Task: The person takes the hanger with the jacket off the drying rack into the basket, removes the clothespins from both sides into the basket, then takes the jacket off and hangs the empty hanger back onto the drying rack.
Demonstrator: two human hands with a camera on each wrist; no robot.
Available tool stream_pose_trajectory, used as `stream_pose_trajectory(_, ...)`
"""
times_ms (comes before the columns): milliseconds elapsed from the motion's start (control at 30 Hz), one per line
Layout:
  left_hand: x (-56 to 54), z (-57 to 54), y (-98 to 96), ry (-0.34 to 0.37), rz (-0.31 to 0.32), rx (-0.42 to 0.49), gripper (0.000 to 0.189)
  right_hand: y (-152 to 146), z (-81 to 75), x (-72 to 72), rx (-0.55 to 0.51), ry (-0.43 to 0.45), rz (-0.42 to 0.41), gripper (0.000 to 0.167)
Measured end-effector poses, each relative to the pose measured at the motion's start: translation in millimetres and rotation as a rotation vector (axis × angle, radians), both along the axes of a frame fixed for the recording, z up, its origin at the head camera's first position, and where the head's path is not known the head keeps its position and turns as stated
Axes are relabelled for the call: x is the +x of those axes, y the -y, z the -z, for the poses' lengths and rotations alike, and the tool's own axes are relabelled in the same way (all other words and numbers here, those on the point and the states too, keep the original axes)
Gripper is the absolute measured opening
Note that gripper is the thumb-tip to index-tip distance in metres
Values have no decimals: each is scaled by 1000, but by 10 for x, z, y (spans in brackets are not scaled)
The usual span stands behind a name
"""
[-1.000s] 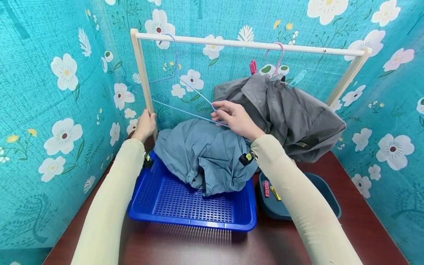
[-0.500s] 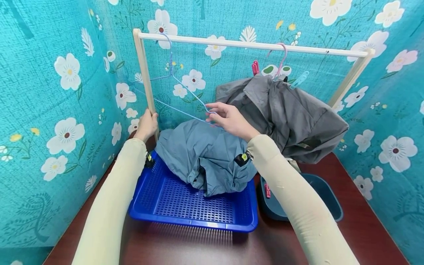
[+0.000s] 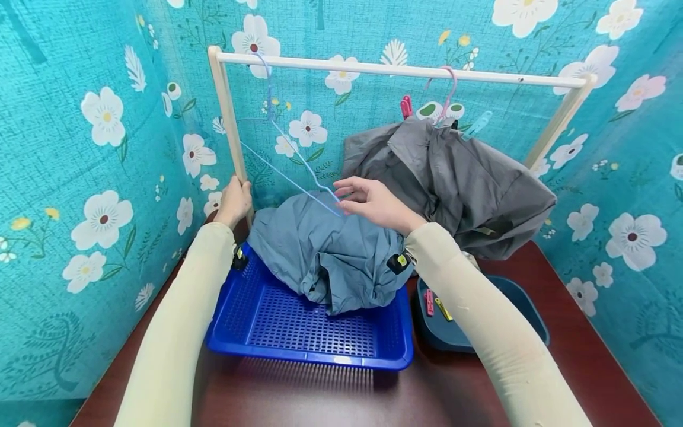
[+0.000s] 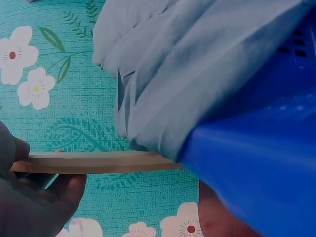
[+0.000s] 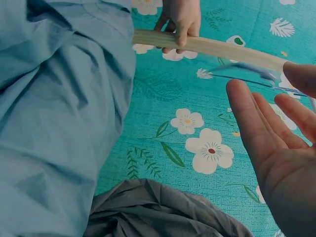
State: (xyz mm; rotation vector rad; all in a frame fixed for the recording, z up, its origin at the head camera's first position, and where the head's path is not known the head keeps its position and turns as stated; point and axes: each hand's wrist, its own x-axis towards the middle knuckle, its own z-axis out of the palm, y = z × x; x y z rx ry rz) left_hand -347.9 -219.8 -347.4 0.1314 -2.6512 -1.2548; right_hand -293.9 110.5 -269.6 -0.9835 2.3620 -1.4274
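My left hand (image 3: 233, 201) grips the left wooden post (image 3: 228, 112) of a drying rack; the left wrist view shows this post (image 4: 98, 162) between thumb and fingers. From the rail's left end hangs a thin blue clothes hanger (image 3: 293, 147), tilted down to the right. Its lower right end is at the fingertips of my right hand (image 3: 376, 203). In the right wrist view, my right hand's (image 5: 281, 163) fingers are extended and spread from the thumb, with the blurred hanger (image 5: 247, 79) beyond them. A crumpled blue-grey garment (image 3: 320, 249) lies below in a blue basket (image 3: 312, 359).
A grey garment (image 3: 480, 190) hangs from a pink hanger (image 3: 451, 89), with a red clothespin (image 3: 407, 107) and a light-blue clothespin (image 3: 476, 126) by it. At right stands a dark teal bin (image 3: 533, 308) with a pink clothespin (image 3: 429, 302) and a yellow clothespin (image 3: 443, 310).
The blue hanger has slid slightly left on the rail, and its right end has dropped. My right hand has gone lower and its pinch on the hanger has loosened. My left hand stays put.
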Motion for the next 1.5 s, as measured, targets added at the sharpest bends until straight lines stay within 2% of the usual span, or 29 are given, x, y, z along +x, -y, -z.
stream_pose_trajectory(133,24,-18,25,30,9,-16,37,-66,56,22,44,-7,-7,42)
stream_pose_trajectory(200,46,-38,47,77,31,-28,40,-122,80,41,62,-14,0,40)
stream_pose_trajectory(333,114,-87,81,280,99,-45,51,-296,102,109,127,-44,47,35)
stream_pose_trajectory(433,166,-114,90,445,140,-126,59,-476,131,146,207,-45,103,32)
stream_pose_trajectory(500,195,-122,88,515,171,-180,62,-610,174,148,263,-37,145,32)
stream_pose_trajectory(567,220,-125,83,556,198,-220,64,-747,232,139,308,-19,194,32)
stream_pose_trajectory(733,236,-91,38,565,248,-236,62,-1076,405,100,391,60,319,30)
stream_pose_trajectory(833,211,-43,6,577,256,-236,63,-1222,498,82,445,147,348,35)
stream_pose_trajectory(933,181,5,-23,590,273,-250,68,-1311,598,44,461,266,346,48)
stream_pose_trajectory(1100,144,36,-102,581,324,-315,66,-1355,787,-45,364,473,317,69)
stream_pose_trajectory(1300,117,11,-183,510,392,-409,59,-1293,927,-126,232,619,251,82)
stream_pose_trajectory(1400,104,6,-218,484,415,-347,60,-1249,966,-163,189,645,239,84)
stream_pose_trajectory(1500,98,-12,-274,490,417,-159,62,-1217,988,-191,172,657,262,83)
